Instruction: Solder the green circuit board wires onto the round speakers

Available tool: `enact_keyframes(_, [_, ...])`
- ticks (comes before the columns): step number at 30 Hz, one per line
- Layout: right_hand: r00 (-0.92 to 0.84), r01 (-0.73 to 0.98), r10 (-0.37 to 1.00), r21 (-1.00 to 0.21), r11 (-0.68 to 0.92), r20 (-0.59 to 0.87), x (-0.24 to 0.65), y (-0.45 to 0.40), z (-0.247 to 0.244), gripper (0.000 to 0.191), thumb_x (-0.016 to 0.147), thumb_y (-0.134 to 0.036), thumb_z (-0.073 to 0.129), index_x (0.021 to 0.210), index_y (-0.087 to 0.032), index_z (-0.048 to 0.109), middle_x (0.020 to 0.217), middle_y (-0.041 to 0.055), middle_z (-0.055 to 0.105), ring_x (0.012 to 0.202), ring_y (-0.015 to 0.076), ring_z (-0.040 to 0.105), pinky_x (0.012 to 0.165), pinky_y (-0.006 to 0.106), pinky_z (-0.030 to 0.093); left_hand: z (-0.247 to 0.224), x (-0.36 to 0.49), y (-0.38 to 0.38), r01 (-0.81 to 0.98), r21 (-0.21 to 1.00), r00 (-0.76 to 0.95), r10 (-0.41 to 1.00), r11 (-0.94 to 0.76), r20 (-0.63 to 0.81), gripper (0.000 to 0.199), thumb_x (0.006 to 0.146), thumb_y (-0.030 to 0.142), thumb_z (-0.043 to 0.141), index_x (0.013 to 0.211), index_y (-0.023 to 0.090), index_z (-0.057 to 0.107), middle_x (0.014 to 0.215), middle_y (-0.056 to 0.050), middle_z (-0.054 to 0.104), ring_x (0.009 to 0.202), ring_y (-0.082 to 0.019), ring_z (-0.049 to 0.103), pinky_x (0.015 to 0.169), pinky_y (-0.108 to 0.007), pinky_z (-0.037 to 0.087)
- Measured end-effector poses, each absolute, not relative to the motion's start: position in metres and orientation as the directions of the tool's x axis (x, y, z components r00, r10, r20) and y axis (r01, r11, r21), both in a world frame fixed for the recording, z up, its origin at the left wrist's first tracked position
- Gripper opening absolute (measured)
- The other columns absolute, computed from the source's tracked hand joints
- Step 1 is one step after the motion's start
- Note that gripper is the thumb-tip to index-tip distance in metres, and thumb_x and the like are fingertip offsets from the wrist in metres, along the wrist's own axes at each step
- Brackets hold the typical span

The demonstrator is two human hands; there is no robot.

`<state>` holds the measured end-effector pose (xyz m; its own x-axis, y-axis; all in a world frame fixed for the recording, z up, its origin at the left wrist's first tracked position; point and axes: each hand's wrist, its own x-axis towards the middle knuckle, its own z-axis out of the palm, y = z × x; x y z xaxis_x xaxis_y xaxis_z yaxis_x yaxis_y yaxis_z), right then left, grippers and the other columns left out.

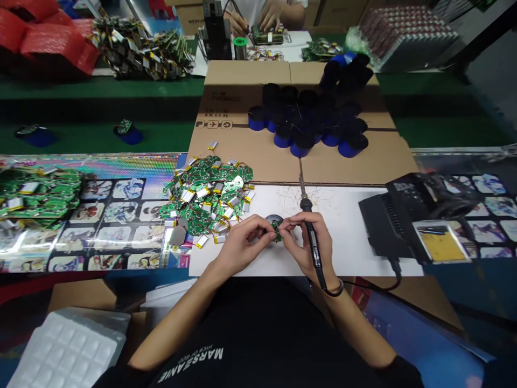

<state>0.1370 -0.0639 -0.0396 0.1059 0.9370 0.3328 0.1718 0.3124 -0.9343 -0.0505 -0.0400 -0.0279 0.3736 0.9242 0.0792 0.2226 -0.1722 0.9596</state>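
A small round part with a green circuit board (276,222) lies on the white sheet between my hands. My left hand (246,245) pinches at its left side, thumb and forefinger together; what they grip is too small to name. My right hand (309,242) holds a soldering iron (314,247) across its palm, tip pointing up and away from me, while its thumb and forefinger meet at the board's right side. Left of my hands is a heap of green circuit boards (210,188) with small silver batteries and wires.
Blue cylinders (302,143) stand on cardboard (230,156) ahead. A black soldering station (382,221) with a yellow sponge (440,243) sits at right. More boards (40,196) lie far left. Across the bench, a person's hands (270,16) handle boards.
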Motion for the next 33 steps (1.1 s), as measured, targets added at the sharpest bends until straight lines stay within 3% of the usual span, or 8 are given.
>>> enact_keyframes(8, [0.067,0.216,0.93,-0.915,0.34,0.361,0.138,-0.065,-0.038,0.03,0.093,-0.019,0.078,0.116,-0.028,0.062,0.094,-0.0006,0.076,0.086,0.017,0.078,0.084,0.034,0.067,-0.028,-0.049,-0.039,0.193,0.969,0.34,0.937,-0.153,0.08,0.015,0.099,0.034,0.076,0.093,0.021,0.077,0.087,-0.004,0.073,0.074,-0.015,0.057,0.068,-0.028,0.042])
enact_keyframes(16, [0.042,0.341,0.914,-0.866,0.366,0.403,0.134,-0.07,-0.045,0.032,0.092,-0.013,0.073,0.117,-0.029,0.062,0.093,-0.0017,0.074,0.081,0.0164,0.074,0.079,0.033,0.065,-0.032,-0.044,-0.042,-0.071,0.991,0.297,0.951,0.114,-0.088,0.027,0.096,0.043,0.08,0.092,0.018,0.073,0.091,-0.005,0.071,0.083,-0.016,0.065,0.076,-0.027,0.05])
enact_keyframes(21, [0.053,0.322,0.896,-0.857,0.403,0.441,0.133,-0.068,-0.043,0.036,0.091,-0.01,0.073,0.12,-0.029,0.061,0.102,0.0,0.076,0.09,0.017,0.077,0.085,0.034,0.066,-0.032,-0.045,-0.044,-0.061,0.995,0.304,0.951,0.082,-0.059,0.024,0.096,0.042,0.081,0.092,0.018,0.076,0.093,-0.006,0.071,0.086,-0.017,0.064,0.077,-0.028,0.048])
enact_keyframes(33, [0.076,0.34,0.893,-0.854,0.394,0.443,0.133,-0.068,-0.037,0.038,0.088,-0.011,0.077,0.118,-0.029,0.061,0.096,-0.0029,0.076,0.087,0.0159,0.078,0.086,0.033,0.066,-0.036,-0.046,-0.043,-0.044,0.998,0.289,0.957,0.051,-0.036,0.027,0.094,0.045,0.083,0.09,0.02,0.077,0.093,-0.006,0.073,0.087,-0.019,0.065,0.077,-0.03,0.048])
